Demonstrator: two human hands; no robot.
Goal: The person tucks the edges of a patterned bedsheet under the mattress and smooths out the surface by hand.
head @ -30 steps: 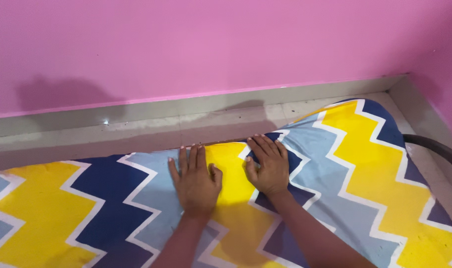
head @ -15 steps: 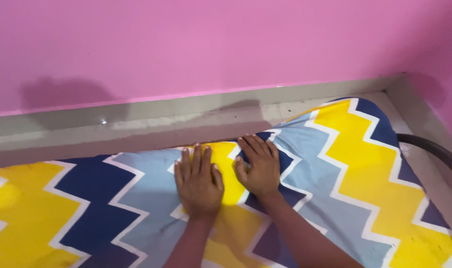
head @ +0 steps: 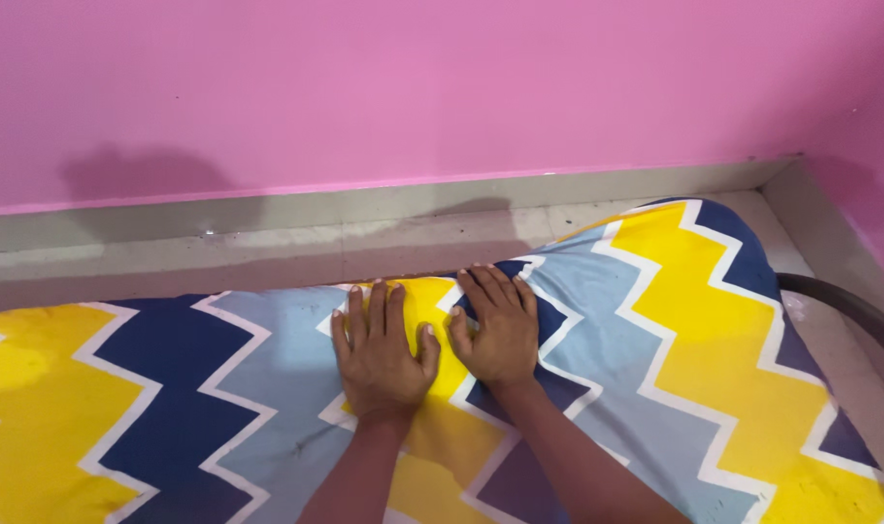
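in the head view, a zigzag-patterned bedsheet (head: pixel 655 320) covered a mattress that lay near the grey floor ledge (head: pixel 267 247) below a pink wall (head: pixel 413 87). its chevron bands ran yellow, navy, pale blue and white, slightly creased near the far edge. the left hand (head: pixel 382 351) lay flat, fingers spread, palm down on a yellow and pale blue band. the right hand (head: pixel 495 328) lay flat just beside it, thumbs nearly touching, gripping nothing. a dark curved bar (head: pixel 845 299) showed at the right.

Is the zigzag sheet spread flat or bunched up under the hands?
Spread flat: zigzag sheet lies smooth, left hand and right hand pressing palms down.
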